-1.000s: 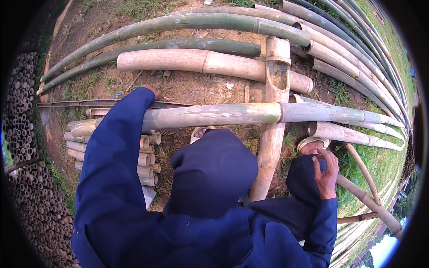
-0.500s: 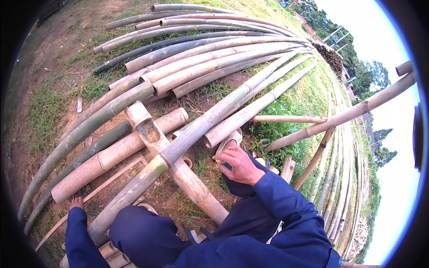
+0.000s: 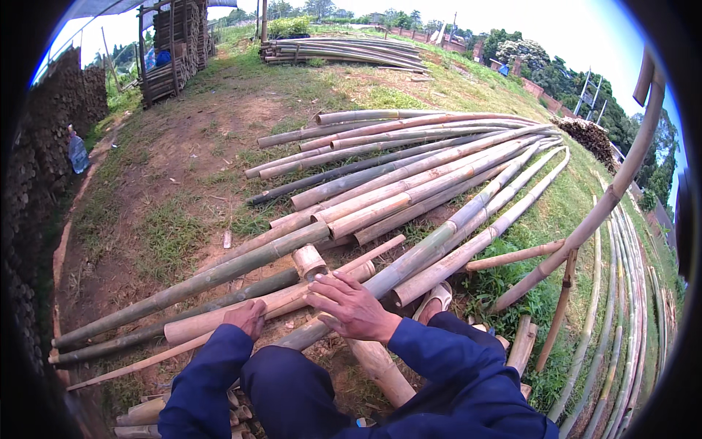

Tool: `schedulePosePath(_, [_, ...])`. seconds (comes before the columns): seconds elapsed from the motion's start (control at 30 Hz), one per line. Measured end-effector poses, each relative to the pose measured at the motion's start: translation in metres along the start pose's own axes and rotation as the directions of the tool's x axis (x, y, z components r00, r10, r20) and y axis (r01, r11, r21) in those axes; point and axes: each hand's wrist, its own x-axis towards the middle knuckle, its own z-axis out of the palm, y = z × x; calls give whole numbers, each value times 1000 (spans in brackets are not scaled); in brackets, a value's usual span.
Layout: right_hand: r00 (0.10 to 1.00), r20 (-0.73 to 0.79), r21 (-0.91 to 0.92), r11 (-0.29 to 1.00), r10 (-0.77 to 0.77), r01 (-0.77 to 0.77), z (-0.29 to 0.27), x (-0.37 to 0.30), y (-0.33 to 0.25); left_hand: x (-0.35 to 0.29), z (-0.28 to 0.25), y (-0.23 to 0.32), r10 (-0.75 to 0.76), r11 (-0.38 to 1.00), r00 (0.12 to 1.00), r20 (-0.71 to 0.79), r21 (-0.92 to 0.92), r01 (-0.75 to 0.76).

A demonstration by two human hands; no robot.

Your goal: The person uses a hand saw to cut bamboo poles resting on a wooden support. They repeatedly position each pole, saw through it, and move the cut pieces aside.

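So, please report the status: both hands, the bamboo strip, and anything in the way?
Left hand closed on bamboo strip. Right hand open over it, contact unclear. Strip slanted; green-tinged bamboo pole partly hidden behind right hand.

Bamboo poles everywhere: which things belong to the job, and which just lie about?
Apparently in the job:
long bamboo strip, in the left hand
bamboo pole below the right hand
thick bamboo support under that pole

Apparently just lying about:
background bamboo stack
fanned bamboo poles
bluish plastic bottle
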Motion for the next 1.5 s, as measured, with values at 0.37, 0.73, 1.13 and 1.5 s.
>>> schedulePosePath(0.37, [968, 249, -233, 972, 37, 23, -66, 70, -11, -24, -127, 119, 154, 979, 927, -341, -75, -191])
schedulePosePath(0.73, [972, 190, -456, 889, 137, -36, -162, -39, 149, -235, -35, -110, -500, 850, 841, -205, 66, 522])
schedulePosePath(1.13, [853, 322, -652, 750, 410, -114, -170, -77, 135, -142, -1, -79, -477, 862, 878, -23, 182, 473])
schedulePosePath(1.5, [905, 425, -189, 978, -1, 90, -11, 36, 26, -11, -61, 86, -297, 952, 954, 45, -63, 300])
